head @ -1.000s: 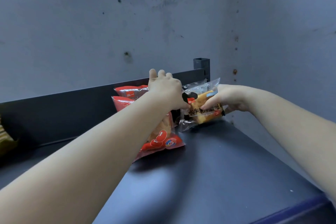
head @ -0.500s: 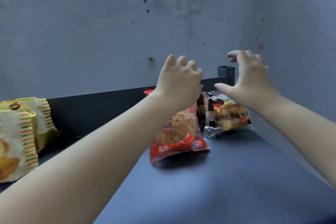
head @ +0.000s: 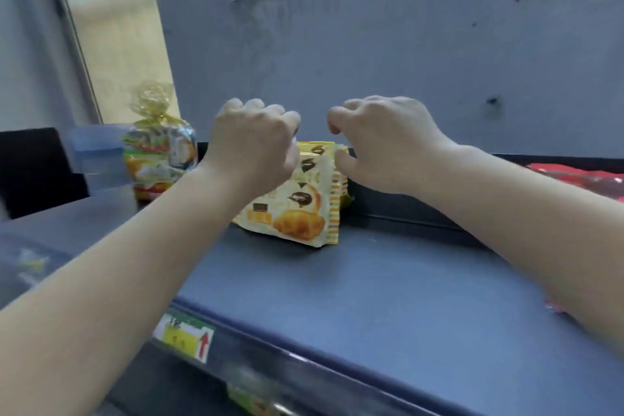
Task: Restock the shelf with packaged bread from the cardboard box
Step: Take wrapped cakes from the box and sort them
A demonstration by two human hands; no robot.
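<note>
The yellow bread packs (head: 304, 199) stood up in a row at the back edge of the shelf (head: 388, 280), leaning on the back rail so they would not fall; the left hand (head: 253, 149) and right hand (head: 381, 142) were over their tops, fingers curled and holding nothing, maybe to push them straight; a tied bread bag (head: 158, 152) stood near the back left corner; red packs (head: 580, 179) lay by the right edge.
</note>
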